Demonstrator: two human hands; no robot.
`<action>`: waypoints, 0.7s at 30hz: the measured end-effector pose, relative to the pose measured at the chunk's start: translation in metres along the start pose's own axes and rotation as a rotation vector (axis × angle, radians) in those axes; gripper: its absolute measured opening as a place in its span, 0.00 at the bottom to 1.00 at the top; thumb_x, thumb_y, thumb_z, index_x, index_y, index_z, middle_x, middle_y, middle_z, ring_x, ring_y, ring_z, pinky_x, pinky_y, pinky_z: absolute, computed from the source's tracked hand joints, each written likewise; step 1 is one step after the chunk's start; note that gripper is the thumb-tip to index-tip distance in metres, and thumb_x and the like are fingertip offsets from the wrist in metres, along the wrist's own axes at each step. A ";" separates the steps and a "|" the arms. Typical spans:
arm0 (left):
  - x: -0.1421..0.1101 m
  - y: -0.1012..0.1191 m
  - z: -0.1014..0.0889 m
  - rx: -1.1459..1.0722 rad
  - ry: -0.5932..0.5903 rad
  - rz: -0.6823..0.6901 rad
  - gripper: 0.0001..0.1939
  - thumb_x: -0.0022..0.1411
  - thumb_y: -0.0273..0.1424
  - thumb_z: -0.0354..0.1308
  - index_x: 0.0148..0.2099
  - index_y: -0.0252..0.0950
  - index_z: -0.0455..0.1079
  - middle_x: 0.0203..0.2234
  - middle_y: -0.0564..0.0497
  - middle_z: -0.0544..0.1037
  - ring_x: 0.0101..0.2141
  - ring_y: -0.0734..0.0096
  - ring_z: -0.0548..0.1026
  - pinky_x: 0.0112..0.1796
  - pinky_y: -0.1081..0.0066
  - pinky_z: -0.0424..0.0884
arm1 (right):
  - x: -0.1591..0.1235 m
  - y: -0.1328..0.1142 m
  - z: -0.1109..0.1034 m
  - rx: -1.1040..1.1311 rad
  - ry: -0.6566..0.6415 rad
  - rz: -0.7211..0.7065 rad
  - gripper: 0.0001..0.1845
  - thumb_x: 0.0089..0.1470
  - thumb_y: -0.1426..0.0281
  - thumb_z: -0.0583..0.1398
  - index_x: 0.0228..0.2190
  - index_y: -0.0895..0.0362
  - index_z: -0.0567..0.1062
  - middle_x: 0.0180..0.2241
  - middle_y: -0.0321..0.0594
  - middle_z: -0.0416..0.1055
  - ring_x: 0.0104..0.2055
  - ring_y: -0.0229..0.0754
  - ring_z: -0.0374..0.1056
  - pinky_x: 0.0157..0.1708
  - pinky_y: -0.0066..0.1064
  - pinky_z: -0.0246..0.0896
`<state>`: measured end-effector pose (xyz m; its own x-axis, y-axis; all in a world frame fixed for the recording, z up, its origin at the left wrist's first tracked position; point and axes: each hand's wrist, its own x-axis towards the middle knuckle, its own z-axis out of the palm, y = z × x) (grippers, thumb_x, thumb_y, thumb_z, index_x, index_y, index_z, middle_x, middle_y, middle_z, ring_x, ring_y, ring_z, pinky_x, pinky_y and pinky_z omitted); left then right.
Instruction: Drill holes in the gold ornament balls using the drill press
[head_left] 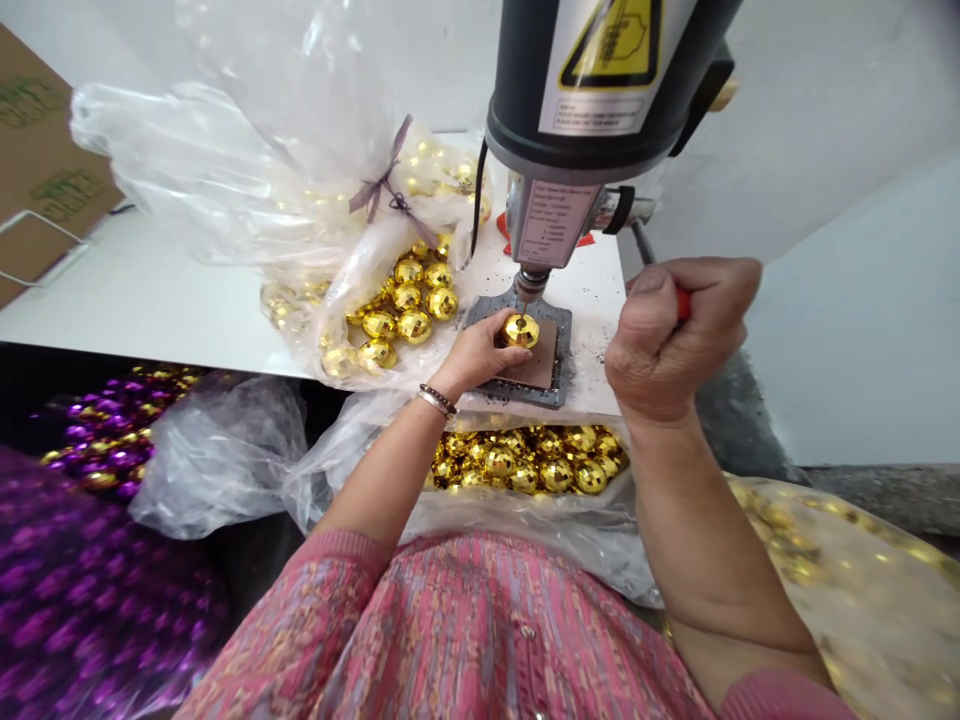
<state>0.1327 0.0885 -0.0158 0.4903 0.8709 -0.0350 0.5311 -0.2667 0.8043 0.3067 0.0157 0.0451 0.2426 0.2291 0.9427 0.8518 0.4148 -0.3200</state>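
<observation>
Upper garment: a pink long-sleeved top with a fine multicoloured pattern, plain pink sleeve bands and a small metal button. Left wrist bears a dark beaded bracelet and a thin silver bangle.

The drill head at twelve o'clock bore a yellow warning triangle; its print and the ten o'clock carton's were illegible.

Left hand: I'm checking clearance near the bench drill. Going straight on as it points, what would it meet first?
The left hand would meet the gold mirrored ball first, since its fingers touch it; depth is hard to judge.
</observation>
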 end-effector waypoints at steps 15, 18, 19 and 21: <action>-0.004 -0.002 0.004 -0.087 0.046 -0.015 0.28 0.55 0.31 0.73 0.58 0.36 0.76 0.43 0.51 0.84 0.42 0.63 0.79 0.45 0.68 0.73 | 0.053 0.006 0.011 0.056 0.000 0.149 0.21 0.72 0.55 0.48 0.31 0.55 0.59 0.25 0.31 0.58 0.26 0.27 0.55 0.34 0.26 0.53; -0.019 0.002 0.005 -0.060 0.079 -0.009 0.26 0.56 0.30 0.72 0.56 0.35 0.75 0.41 0.50 0.83 0.40 0.64 0.78 0.43 0.68 0.73 | 0.086 0.019 0.015 0.083 -0.132 0.242 0.20 0.72 0.57 0.48 0.29 0.54 0.56 0.25 0.31 0.56 0.24 0.29 0.53 0.32 0.28 0.49; -0.026 0.002 0.005 -0.044 0.068 0.004 0.25 0.56 0.31 0.73 0.55 0.34 0.75 0.41 0.49 0.83 0.40 0.64 0.78 0.43 0.67 0.74 | 0.091 0.023 0.016 0.094 -0.158 0.254 0.20 0.72 0.58 0.49 0.29 0.53 0.56 0.25 0.31 0.56 0.25 0.29 0.53 0.31 0.28 0.48; -0.041 0.004 0.006 -0.012 -0.005 0.062 0.25 0.56 0.32 0.74 0.55 0.35 0.76 0.43 0.47 0.83 0.41 0.62 0.79 0.45 0.66 0.75 | 0.094 0.028 0.018 0.132 -0.157 0.267 0.21 0.71 0.56 0.52 0.29 0.53 0.56 0.25 0.32 0.55 0.25 0.30 0.54 0.30 0.28 0.47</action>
<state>0.1185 0.0491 -0.0151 0.5252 0.8509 0.0123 0.4911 -0.3148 0.8122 0.3452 0.0644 0.1226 0.3661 0.4736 0.8011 0.6976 0.4301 -0.5731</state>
